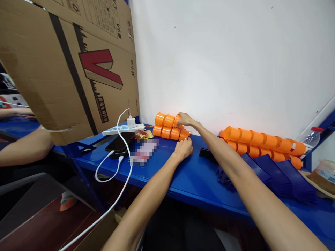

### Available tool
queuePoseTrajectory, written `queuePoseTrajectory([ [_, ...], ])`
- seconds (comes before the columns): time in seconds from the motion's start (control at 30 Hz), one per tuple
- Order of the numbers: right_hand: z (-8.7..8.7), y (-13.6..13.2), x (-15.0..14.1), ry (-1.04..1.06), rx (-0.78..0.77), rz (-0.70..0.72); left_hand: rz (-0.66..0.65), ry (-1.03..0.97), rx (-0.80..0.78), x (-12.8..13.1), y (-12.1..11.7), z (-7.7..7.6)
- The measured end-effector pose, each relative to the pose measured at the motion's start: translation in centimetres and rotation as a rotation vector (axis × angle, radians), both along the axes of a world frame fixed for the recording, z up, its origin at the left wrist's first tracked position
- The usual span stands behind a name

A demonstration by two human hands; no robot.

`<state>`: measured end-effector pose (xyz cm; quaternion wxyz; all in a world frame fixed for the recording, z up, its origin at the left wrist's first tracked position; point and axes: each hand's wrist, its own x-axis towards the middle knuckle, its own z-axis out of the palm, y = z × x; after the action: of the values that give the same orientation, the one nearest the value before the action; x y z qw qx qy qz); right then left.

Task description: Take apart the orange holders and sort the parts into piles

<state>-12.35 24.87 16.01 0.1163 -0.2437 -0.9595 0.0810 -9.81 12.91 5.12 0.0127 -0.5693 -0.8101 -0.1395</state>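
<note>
Two stacked rows of orange plastic cups (pixel 165 132) lie on their sides on the blue table, against the white wall. My right hand (pixel 185 119) comes from above, its fingers closed round the cup at the right end of the upper row (pixel 178 120). Below it, my left hand (pixel 183 147) has curled fingers against the right end cup of the lower row (pixel 184 134), which is partly covered by them. A longer double row of similar orange cups (pixel 258 138) lies at the right, partly behind my right forearm.
A large cardboard box (pixel 65 76) stands at the left. Nearby lie a power strip (pixel 123 129), phone (pixel 120 141), white cable (pixel 126 181) and blurred packet (pixel 144 151). Black cylinders (pixel 208 154), dark blue sheets (pixel 277 176) and a bottle (pixel 312 137) sit right. Another person's arm (pixel 26 146) shows left.
</note>
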Motion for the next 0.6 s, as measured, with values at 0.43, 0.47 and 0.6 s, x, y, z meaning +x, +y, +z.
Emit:
queuePoseTrajectory([
  [0.43, -1.03, -0.06, 0.6, 0.035, 0.02, 0.041, 0.008, -0.014, -0.013, 0.06, -0.13, 0.26],
  [0.47, -1.03, -0.01, 0.6, 0.003, 0.045, 0.043, 0.009, -0.011, -0.013, 0.07, -0.13, 0.26],
  [0.6, -1.05, 0.67, 0.71, -0.061, 0.045, 0.076, 0.015, -0.003, -0.018, 0.19, -0.19, 0.32],
])
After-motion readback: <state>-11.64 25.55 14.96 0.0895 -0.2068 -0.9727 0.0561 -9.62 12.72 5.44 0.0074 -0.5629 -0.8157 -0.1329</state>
